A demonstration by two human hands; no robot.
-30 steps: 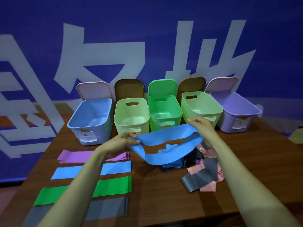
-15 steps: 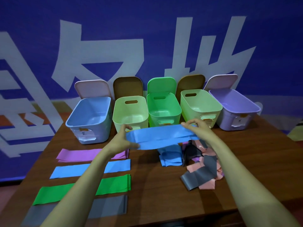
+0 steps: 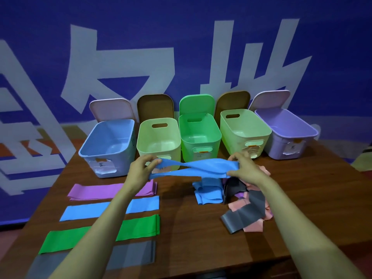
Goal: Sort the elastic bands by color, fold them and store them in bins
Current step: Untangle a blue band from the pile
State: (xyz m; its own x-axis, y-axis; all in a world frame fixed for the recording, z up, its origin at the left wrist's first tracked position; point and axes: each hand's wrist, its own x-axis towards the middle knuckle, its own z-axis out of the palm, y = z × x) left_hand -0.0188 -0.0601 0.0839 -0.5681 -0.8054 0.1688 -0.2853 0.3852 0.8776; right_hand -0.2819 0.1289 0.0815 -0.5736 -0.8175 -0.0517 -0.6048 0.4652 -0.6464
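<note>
Since half a second ago, blue band (image 3: 193,168): flat loop now twisted, stretched above table (image 3: 191,238) before bins. Your left hand (image 3: 141,170) and right hand (image 3: 244,168) pinch its ends.

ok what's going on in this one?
A person holds a twisted blue band stretched between left hand and right hand above the table. A purple band, a flat blue band, a green band and a grey band lie sorted at the left. An unsorted pile sits at the right. The five bins behind look empty.
</note>
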